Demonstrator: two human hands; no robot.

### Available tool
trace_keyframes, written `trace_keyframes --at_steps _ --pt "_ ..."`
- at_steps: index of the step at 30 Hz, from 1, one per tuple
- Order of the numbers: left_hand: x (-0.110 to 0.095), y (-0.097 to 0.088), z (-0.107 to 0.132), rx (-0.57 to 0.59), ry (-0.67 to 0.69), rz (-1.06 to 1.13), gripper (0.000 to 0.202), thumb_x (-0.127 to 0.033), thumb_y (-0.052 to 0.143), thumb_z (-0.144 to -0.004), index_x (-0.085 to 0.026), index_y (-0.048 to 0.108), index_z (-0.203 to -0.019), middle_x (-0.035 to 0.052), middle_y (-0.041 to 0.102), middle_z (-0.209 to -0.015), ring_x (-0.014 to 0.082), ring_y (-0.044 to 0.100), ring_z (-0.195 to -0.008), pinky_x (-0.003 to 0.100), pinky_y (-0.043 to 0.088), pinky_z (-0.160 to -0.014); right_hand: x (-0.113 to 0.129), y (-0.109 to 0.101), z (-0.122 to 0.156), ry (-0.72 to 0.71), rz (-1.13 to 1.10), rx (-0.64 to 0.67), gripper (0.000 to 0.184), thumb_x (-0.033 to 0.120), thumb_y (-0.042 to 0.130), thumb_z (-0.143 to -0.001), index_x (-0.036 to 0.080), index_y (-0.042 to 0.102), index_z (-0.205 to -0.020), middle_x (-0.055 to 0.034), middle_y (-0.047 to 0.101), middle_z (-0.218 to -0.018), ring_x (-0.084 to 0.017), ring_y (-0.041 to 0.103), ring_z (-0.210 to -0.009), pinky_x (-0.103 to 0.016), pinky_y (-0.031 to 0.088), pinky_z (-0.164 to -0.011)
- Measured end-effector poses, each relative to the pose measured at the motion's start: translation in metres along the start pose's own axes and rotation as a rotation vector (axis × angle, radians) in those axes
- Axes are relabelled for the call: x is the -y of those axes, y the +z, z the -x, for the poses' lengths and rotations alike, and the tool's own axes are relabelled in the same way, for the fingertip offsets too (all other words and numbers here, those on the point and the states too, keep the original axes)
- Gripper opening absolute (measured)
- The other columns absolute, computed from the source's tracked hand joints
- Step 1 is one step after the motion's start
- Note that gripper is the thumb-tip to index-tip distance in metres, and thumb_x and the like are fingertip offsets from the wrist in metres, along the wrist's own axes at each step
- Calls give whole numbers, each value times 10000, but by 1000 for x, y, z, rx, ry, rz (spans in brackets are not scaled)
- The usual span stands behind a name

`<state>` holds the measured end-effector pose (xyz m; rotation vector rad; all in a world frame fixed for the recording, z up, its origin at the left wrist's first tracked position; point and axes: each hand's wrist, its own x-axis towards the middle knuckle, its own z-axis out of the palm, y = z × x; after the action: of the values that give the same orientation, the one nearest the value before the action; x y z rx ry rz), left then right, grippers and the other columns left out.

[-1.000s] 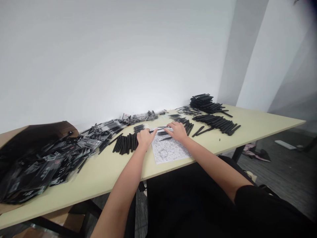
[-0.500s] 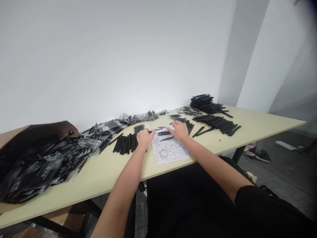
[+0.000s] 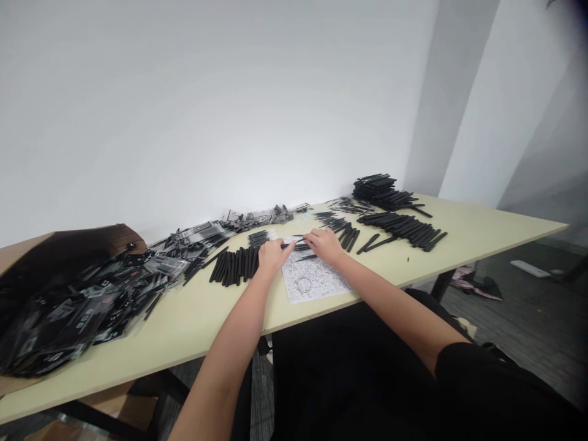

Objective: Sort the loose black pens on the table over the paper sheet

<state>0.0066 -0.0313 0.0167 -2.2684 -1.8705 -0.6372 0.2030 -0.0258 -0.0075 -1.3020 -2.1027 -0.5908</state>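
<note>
Above a sheet of paper (image 3: 316,285) covered in scribbles, my left hand (image 3: 272,256) is closed on a slim black pen (image 3: 290,245). My right hand (image 3: 326,245) is closed close beside it, fingertips pinched at the pen's other end; the exact part under those fingers is hidden. Loose thin black pen pieces (image 3: 307,258) lie on the paper below the hands. Left of my left hand is a row of black pen barrels (image 3: 233,266). A shorter group of barrels (image 3: 350,236) lies just past my right hand.
An open box (image 3: 98,236) of black printed plastic packets stands at left, with more packets (image 3: 202,236) along the wall. Thin refills (image 3: 260,237) lie behind the hands. At right are a row of black pens (image 3: 404,228) and a stacked pile (image 3: 374,187). The pale table (image 3: 496,229) runs further right.
My hands have drawn closer together over the paper; the right hand has moved left towards the left hand, shortening the gap where the thin piece showed.
</note>
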Motion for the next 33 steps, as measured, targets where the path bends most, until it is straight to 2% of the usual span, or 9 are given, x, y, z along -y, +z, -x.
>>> trace_keyframes --at_steps 4,7,11,18,25,30,33 --pt "-1 -3 0 -6 3 -22 651 -730 336 -850 -188 696 -859 121 705 -850 260 656 -888 302 449 -770 -7 0 0 203 31 43 271 273 416 -977 212 678 -1011 -70 665 -944 -176 567 -845 -303 269 -733" --pt "0 -4 1 11 10 -25 633 -735 370 -837 -186 683 -873 119 705 -862 257 652 -908 294 451 -776 -11 1 1 264 43 83 284 282 405 -978 220 678 -1031 -73 656 -991 -180 571 -858 -306 290 -735" --pt "1 -4 2 53 120 26 514 -662 485 -831 -186 653 -925 103 703 -893 247 650 -899 281 446 -748 -10 6 0 230 50 153 286 285 410 -973 230 685 -1030 -81 645 -1016 -186 581 -879 -310 324 -751" --pt "-7 -4 7 147 324 72 203 -358 531 -876 -188 639 -894 76 694 -890 208 635 -853 264 433 -721 -7 10 -2 190 15 275 281 286 438 -958 230 706 -1023 -86 647 -1020 -183 601 -852 -302 378 -744" --pt "-14 -2 11 177 492 144 123 -289 557 -819 -192 625 -851 41 669 -794 193 609 -739 266 425 -654 -7 6 -1 191 -61 281 232 252 498 -933 215 675 -1079 -75 660 -1032 -180 598 -928 -262 389 -765" --pt "-18 -1 13 217 497 144 154 -318 582 -814 -188 622 -887 54 675 -852 203 619 -794 272 441 -691 -7 5 0 176 -74 252 235 294 477 -950 201 677 -1032 -76 660 -1011 -182 595 -916 -262 384 -760" --pt "-20 2 13 212 521 148 142 -282 548 -836 -185 622 -908 71 676 -917 216 622 -852 286 455 -727 -8 5 1 167 -77 244 250 300 458 -957 197 682 -1004 -78 659 -997 -181 593 -906 -262 381 -756"
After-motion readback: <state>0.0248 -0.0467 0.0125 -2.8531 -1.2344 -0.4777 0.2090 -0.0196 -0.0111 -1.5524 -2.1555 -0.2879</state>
